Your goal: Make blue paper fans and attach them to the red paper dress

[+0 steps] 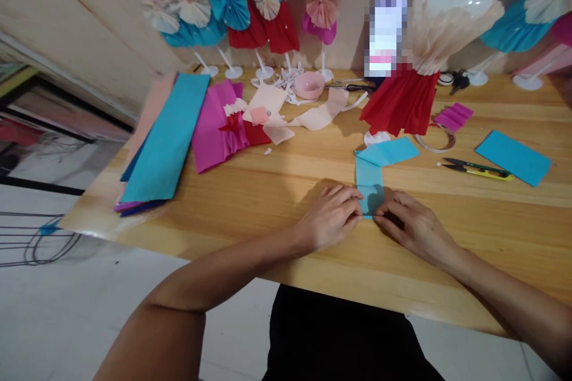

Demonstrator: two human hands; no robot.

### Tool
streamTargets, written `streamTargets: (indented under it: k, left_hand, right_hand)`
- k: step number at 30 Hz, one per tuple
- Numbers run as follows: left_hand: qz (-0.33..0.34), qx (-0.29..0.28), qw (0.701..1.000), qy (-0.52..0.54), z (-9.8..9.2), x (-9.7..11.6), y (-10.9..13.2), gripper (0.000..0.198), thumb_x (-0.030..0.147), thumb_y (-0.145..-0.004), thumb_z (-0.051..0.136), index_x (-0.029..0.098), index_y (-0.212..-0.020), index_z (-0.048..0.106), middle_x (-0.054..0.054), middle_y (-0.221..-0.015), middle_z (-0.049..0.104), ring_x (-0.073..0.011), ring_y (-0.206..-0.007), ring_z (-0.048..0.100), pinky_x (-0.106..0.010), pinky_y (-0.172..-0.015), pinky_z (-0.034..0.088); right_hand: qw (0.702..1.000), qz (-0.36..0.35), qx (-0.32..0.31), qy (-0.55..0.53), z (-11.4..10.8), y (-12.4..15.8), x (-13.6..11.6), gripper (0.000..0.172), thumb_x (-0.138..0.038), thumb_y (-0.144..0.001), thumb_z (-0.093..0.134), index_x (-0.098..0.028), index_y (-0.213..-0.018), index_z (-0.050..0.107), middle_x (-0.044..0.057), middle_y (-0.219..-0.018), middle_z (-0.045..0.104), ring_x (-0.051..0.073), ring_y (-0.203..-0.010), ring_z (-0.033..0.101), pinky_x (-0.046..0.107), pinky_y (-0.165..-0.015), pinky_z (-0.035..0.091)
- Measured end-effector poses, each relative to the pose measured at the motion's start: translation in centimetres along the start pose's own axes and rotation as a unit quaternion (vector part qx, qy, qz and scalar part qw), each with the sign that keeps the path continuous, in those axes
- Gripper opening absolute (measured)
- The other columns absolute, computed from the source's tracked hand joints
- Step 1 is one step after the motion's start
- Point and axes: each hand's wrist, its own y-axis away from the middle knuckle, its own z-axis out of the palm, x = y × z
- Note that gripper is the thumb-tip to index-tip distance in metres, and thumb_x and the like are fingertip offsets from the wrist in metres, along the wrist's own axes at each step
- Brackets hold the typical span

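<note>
A long strip of light blue crepe paper (370, 177) lies on the table, bent over at its far part so that it runs off to the right. Its near end has a narrow fold along the edge. My left hand (333, 214) pinches the left corner of that fold, fingers closed on the paper. At the opposite corner, my right hand (409, 220) grips the fold between thumb and fingers. Behind the strip stands a small mannequin in a red crepe paper skirt (400, 101) and a cream pleated top (440, 27).
Yellow-handled thread snips (480, 169), a tape roll (435, 139) and a folded blue paper piece (513, 158) lie to the right. Coloured crepe sheets (165, 143) are stacked at left. A pink bowl (310, 85), paper scraps and several dressed stands line the wall.
</note>
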Motion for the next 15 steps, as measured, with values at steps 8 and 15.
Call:
streamTargets:
  k: [8,15]
  left_hand:
    - [-0.026,0.003,0.999,0.028,-0.08,-0.18,-0.04,0.009,0.024,-0.092,0.054,0.019,-0.088,0.061,-0.007,-0.123,0.06,-0.0196,-0.123,0.051,-0.04,-0.105,0.042]
    - [-0.03,0.011,0.999,0.022,0.05,-0.18,-0.03,0.006,0.021,-0.091,0.054,0.019,-0.087,0.058,-0.008,-0.123,0.058,-0.0207,-0.122,0.05,-0.04,-0.105,0.043]
  right_hand:
    - [1.0,0.014,-0.003,0.013,-0.39,-0.23,-0.49,0.007,-0.026,-0.093,0.055,-0.022,-0.09,0.06,0.005,-0.091,0.06,0.021,-0.086,0.058,0.036,-0.076,0.048]
    - [0.999,0.022,-0.013,0.037,-0.41,-0.52,-0.79,0.007,-0.026,-0.09,0.056,-0.022,-0.085,0.056,0.006,-0.089,0.058,0.022,-0.084,0.055,0.036,-0.074,0.046]
